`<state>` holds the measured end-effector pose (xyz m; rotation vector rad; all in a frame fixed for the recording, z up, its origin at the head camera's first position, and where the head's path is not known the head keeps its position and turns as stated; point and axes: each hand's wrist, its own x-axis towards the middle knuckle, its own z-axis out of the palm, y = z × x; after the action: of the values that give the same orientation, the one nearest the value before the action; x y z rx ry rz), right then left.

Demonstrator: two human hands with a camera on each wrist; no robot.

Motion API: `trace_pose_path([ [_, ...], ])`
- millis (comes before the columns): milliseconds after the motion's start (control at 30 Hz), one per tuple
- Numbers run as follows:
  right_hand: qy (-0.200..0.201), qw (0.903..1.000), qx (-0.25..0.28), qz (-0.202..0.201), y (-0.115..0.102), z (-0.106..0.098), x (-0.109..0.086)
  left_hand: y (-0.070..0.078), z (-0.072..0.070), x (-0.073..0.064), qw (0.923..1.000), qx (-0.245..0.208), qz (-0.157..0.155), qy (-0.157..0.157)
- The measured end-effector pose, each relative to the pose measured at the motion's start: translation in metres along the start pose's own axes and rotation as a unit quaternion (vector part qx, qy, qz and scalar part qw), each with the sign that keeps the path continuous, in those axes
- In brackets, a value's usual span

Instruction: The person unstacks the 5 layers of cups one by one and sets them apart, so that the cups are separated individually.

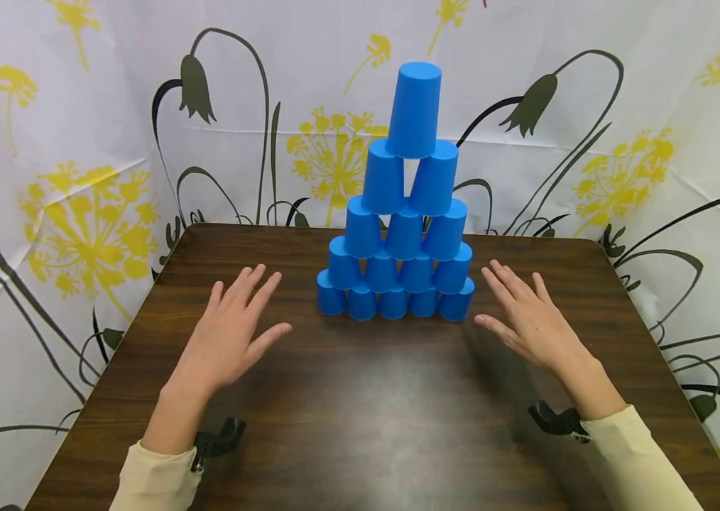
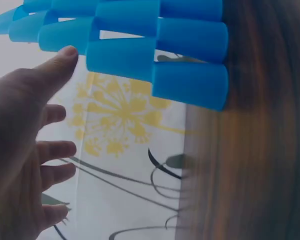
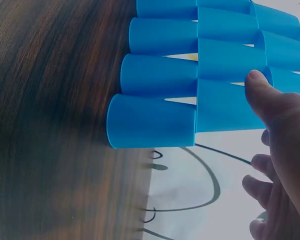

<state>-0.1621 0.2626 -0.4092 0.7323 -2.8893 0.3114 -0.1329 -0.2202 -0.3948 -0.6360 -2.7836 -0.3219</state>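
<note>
Two cream sleeves (image 1: pixel 158 482) come in at the bottom of my head view, each with a black wrist mount (image 1: pixel 222 436) at its cuff. Beyond them I see the left hand (image 1: pixel 226 341) over the table, palm down, fingers extended and thumb spread away; it holds nothing. The right hand (image 1: pixel 529 323) mirrors it, also with fingers straight and thumb apart – nothing in its grasp either. Both hands are apart from the stack, the right one nearer to it than the left. Between and past them, on the dark wood-grain table (image 1: pixel 366 426), I have a pyramid of blue plastic cups (image 1: pixel 405 234), all upside down, in rows of five, four, three and two, with a single top cup (image 1: pixel 415 113) – fifteen altogether. Farthest off, a white cloth backdrop (image 1: pixel 123 64) hangs behind the table, printed with yellow flower heads and drooping dark-green bellflowers.
</note>
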Motion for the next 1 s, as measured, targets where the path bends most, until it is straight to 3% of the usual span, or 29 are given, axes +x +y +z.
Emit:
trace_pose_path([
  [100,0.004,0.9999,0.015,0.003,0.001,0.001,0.002,0.002,-0.008,0.010,0.9983,-0.045,0.009,0.035],
  [200,0.010,0.9989,0.044,0.009,0.004,0.006,0.005,0.008,-0.021,0.026,0.9912,-0.093,0.022,0.092],
  [333,0.009,0.9937,0.107,0.034,0.009,0.018,0.012,0.022,-0.046,0.055,0.9745,-0.158,0.047,0.152],
  [433,-0.002,0.9863,0.150,0.067,0.014,0.031,0.020,0.034,-0.066,0.083,0.9598,-0.208,0.071,0.174],
  [533,-0.012,0.9775,0.189,0.093,0.018,0.045,0.027,0.046,-0.083,0.112,0.9458,-0.255,0.091,0.179],
  [600,-0.016,0.9708,0.216,0.103,0.020,0.055,0.031,0.055,-0.091,0.130,0.9409,-0.275,0.095,0.174],
  [767,-0.013,0.9621,0.247,0.114,0.023,0.073,0.037,0.073,-0.104,0.170,0.9389,-0.297,0.087,0.150],
  [1000,0.000,0.9534,0.272,0.130,0.024,0.091,0.042,0.097,-0.114,0.210,0.9352,-0.315,0.086,0.137],
])
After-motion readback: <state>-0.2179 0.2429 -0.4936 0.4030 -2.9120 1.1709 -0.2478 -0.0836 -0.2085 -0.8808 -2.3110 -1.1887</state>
